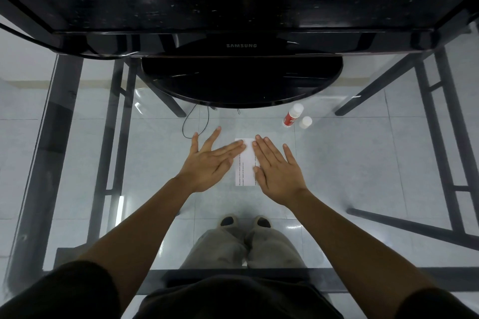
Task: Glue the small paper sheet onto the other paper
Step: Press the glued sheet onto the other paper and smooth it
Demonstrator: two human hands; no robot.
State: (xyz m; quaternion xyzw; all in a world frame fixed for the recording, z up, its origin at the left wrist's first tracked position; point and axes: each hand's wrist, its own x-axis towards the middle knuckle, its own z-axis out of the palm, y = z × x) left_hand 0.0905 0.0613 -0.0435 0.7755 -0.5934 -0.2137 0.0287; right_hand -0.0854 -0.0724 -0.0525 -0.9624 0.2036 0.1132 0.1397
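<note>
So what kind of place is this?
Probably a desk in an office or study: a Samsung monitor stands on a glass table, a glue stick sits nearby, and the left hand and right hand rest on a printed paper.

At centre we see a white paper (247,160) with fine black print down its left edge. To its upper right, the glue stick (291,116) is red and white, and its loose cap (305,122) is white. The monitor (241,8) across the top is glossy black with pale lettering. The trousers (220,248) at the bottom are beige.
</note>
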